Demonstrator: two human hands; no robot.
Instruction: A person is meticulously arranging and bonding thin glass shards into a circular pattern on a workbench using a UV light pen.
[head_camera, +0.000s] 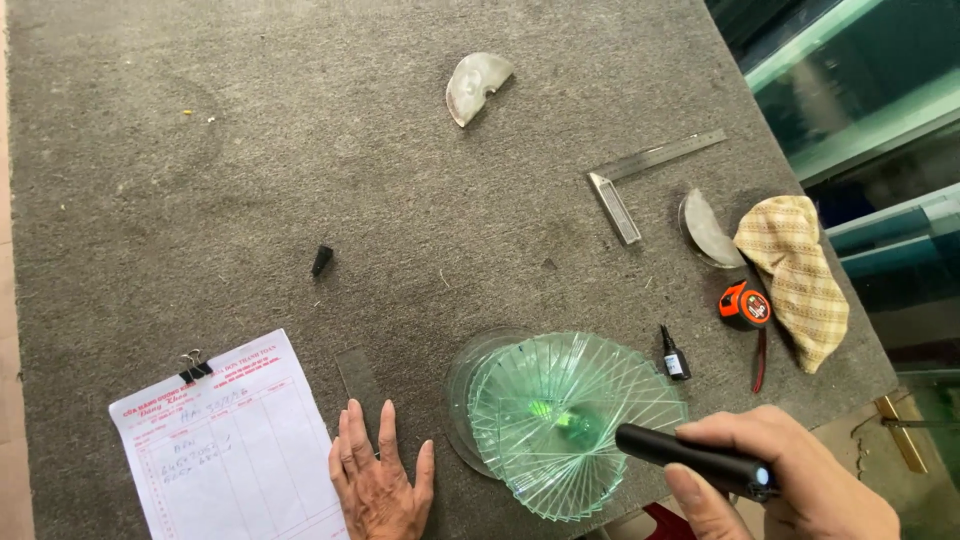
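My right hand (790, 475) grips a black pen-shaped torch (690, 460) near the table's front edge. Its tip points left at a fanned stack of round clear glass discs (570, 420), where a green glow shows near the middle. My left hand (378, 480) lies flat on the grey felt table (300, 170), fingers spread, holding nothing. It rests between the glass discs and a pink printed form (225, 450) held by a black binder clip. A narrow clear glass strip (358, 375) lies just above my left fingers.
A small black-capped bottle (675, 355) stands right of the discs. Farther right lie an orange tape measure (745, 305), a checked cloth (795, 275), a half-round glass piece (705, 230) and a steel square (640, 180). Another half-round piece (475, 85) and a small black cap (321, 260) lie farther back.
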